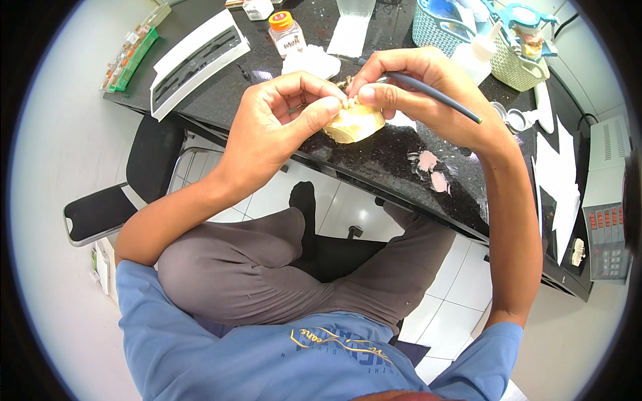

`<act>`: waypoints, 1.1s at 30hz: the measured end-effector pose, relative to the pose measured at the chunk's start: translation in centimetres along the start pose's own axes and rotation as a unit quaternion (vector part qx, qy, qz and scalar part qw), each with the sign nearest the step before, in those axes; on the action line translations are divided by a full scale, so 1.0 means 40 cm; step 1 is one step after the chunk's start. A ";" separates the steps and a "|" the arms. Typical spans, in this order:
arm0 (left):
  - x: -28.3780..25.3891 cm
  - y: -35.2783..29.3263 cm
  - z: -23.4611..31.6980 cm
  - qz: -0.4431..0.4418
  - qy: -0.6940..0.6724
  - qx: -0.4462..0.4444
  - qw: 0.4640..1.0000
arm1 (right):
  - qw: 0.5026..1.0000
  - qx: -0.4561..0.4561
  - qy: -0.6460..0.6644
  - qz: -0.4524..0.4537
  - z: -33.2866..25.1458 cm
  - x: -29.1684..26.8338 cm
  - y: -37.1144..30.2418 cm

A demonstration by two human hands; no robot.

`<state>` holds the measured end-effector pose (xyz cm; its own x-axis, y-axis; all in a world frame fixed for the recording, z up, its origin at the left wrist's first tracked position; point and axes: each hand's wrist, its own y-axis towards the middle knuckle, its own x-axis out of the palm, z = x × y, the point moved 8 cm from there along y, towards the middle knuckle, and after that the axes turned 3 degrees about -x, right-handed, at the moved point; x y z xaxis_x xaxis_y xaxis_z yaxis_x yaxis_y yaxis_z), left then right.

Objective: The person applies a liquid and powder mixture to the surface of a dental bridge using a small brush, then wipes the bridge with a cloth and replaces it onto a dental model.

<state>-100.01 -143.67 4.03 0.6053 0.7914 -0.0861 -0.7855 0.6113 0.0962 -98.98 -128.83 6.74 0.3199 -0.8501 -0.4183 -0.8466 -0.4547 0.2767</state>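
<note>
A yellow plaster dental cast (354, 127) is held just above the near edge of the dark table, a few small whitish teeth along its top. My left hand (284, 113) pinches the cast from the left, with thumb and index finger at the teeth. From the other side, my right hand (428, 90) presses its thumb and fingertips against the same spot. A slim tool with a dark blue handle (445, 100) lies across the right hand, gripped between its fingers; its tip is hidden behind the fingers.
White cotton-like material (311, 63) and an orange-capped jar (287, 37) stand beyond the cast. Pink smears (428, 160) mark the tabletop. Back right are a blue basket (428, 30), a white squeeze bottle (473, 62) and a pale green basket (520, 72). A grey keypad device (606, 220) is far right.
</note>
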 end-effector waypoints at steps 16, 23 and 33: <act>-0.002 0.001 0.006 0.018 0.000 0.020 1.000 | 0.995 0.021 -0.052 0.081 -0.044 -0.026 -0.012; -0.029 0.009 0.010 0.041 -0.055 0.014 0.998 | 0.958 0.028 -0.210 0.193 -0.077 -0.037 -0.058; -0.004 0.017 0.067 0.003 0.114 0.036 0.993 | 0.889 -0.028 -0.298 0.347 -0.136 0.074 -0.158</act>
<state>-100.29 -143.37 6.77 0.5488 0.7779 -0.3060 -0.7731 0.6116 0.1683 -90.37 -129.89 8.45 -0.5665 -0.6478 -0.5093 -0.7242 0.0966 0.6828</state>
